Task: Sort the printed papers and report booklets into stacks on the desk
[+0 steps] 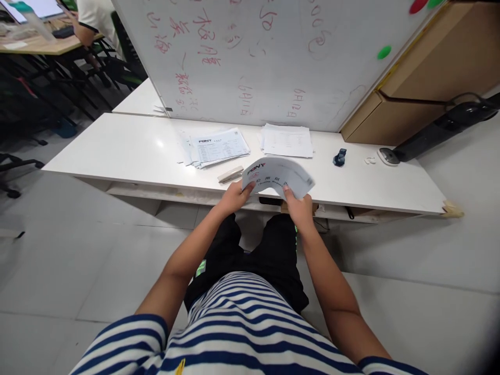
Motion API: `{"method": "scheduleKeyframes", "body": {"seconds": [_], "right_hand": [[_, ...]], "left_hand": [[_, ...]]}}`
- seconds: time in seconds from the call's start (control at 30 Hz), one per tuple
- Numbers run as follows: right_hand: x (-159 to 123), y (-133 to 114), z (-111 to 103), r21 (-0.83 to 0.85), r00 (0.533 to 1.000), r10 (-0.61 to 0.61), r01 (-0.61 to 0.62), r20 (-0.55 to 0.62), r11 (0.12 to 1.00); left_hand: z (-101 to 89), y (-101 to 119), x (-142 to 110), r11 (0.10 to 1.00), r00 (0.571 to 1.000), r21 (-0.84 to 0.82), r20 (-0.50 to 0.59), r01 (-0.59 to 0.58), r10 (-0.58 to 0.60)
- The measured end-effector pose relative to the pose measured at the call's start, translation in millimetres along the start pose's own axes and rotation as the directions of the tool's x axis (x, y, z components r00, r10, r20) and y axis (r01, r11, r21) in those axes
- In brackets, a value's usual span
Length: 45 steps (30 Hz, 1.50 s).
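PONY-headed paper (279,171) bows between the left hand (236,197) and the right hand (300,207), each pinching one end under its thumb, the left near a stapler (229,175).

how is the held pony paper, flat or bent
Bent: the PONY paper arches between the left hand and right hand, its edges curved.

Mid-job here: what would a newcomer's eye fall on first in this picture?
Most likely the curved paper printed PONY, held at the near edge of the desk by the left grip and right grip. Next, probably the big red-lettered whiteboard at the far side. Between them lie a left paper pile and a right paper pile.
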State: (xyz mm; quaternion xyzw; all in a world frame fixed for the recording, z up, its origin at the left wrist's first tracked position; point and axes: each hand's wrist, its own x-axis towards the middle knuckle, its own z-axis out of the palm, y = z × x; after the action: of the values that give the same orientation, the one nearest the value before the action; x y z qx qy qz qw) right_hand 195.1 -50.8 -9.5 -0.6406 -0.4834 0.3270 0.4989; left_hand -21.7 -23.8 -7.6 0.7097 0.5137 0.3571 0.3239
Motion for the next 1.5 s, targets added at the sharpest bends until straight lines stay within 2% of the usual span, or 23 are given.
{"method": "scheduleKeyframes", "body": {"seconds": [0.07, 0.17, 0.23, 0.3, 0.43, 0.53, 0.6, 0.67, 0.77, 0.87, 0.93, 1.0, 1.13, 1.2, 1.33, 1.5], "right_hand": [[-2.5, -5.1, -13.6, 0.098, 0.993, 0.103, -0.109, 0.065, 0.989], [-4.8, -7.0, -30.9, 0.238, 0.946, 0.193, -0.256, 0.259, 0.937], [-6.7, -6.8, -36.6, 0.299, 0.904, 0.213, -0.334, 0.371, 0.894], [-8.8, -6.3, -37.2, 0.327, 0.884, 0.219, -0.368, 0.412, 0.870], [-11.9, -1.3, -32.5, 0.349, 0.884, 0.233, -0.385, 0.406, 0.854], [-10.4, 10.3, -34.2, 0.306, 0.892, 0.245, -0.371, 0.380, 0.877], [-6.4, 20.4, -40.3, 0.233, 0.913, 0.267, -0.344, 0.307, 0.910], [-0.3, 29.7, -48.5, 0.214, 0.937, 0.288, -0.328, 0.197, 0.920], [9.2, 38.0, -57.3, 0.321, 0.940, 0.329, -0.339, 0.085, 0.884], [13.4, 38.7, -54.0, 0.384, 0.925, 0.355, -0.380, 0.136, 0.842], [13.1, 37.1, -45.5, 0.384, 0.913, 0.356, -0.407, 0.200, 0.828], [11.9, 36.0, -35.5, 0.363, 0.900, 0.363, -0.431, 0.243, 0.826], [10.6, 38.6, -21.2, 0.283, 0.866, 0.401, -0.482, 0.299, 0.829], [11.0, 41.5, -18.3, 0.266, 0.854, 0.411, -0.497, 0.319, 0.826], [12.8, 46.5, -17.3, 0.280, 0.843, 0.411, -0.511, 0.346, 0.813], [16.0, 47.7, -17.7, 0.293, 0.856, 0.380, -0.485, 0.349, 0.824]], "left_hand": [[-12.8, 6.9, -5.3, 0.984, 0.997, -0.163, 0.050, 0.074, -0.067], [-33.0, 6.3, -7.5, 0.897, 0.949, -0.364, 0.275, 0.252, -0.155], [-41.2, 2.3, -7.7, 0.842, 0.904, -0.427, 0.399, 0.331, -0.153], [-43.0, -0.6, -8.8, 0.813, 0.891, -0.458, 0.426, 0.361, -0.156], [-35.0, 0.3, -14.8, 0.815, 0.915, -0.473, 0.370, 0.336, -0.162], [-29.5, 4.8, -19.1, 0.890, 0.938, -0.376, 0.317, 0.259, -0.139], [-27.8, 8.1, -19.0, 0.969, 0.966, -0.175, 0.220, 0.172, -0.132], [-26.4, 10.1, -14.4, 0.989, 0.992, 0.111, 0.061, 0.100, -0.107], [-21.9, 6.3, 3.5, 0.899, 0.990, 0.430, -0.136, 0.082, -0.025], [-14.8, -8.0, 29.1, 0.830, 0.977, 0.549, -0.213, 0.099, 0.025], [-11.4, -20.6, 43.7, 0.821, 0.979, 0.558, -0.204, 0.118, -0.002], [-11.2, -31.9, 52.5, 0.831, 0.991, 0.549, -0.136, 0.090, -0.018], [-20.8, -42.7, 55.9, 0.850, 0.995, 0.517, 0.054, -0.103, 0.088], [-26.8, -42.3, 56.9, 0.865, 0.990, 0.482, 0.108, -0.136, 0.095], [-31.5, -37.6, 69.7, 0.891, 0.995, 0.444, 0.073, -0.093, 0.068], [-23.7, -45.1, 95.0, 0.871, 0.998, 0.487, 0.030, -0.062, 0.054]]}}
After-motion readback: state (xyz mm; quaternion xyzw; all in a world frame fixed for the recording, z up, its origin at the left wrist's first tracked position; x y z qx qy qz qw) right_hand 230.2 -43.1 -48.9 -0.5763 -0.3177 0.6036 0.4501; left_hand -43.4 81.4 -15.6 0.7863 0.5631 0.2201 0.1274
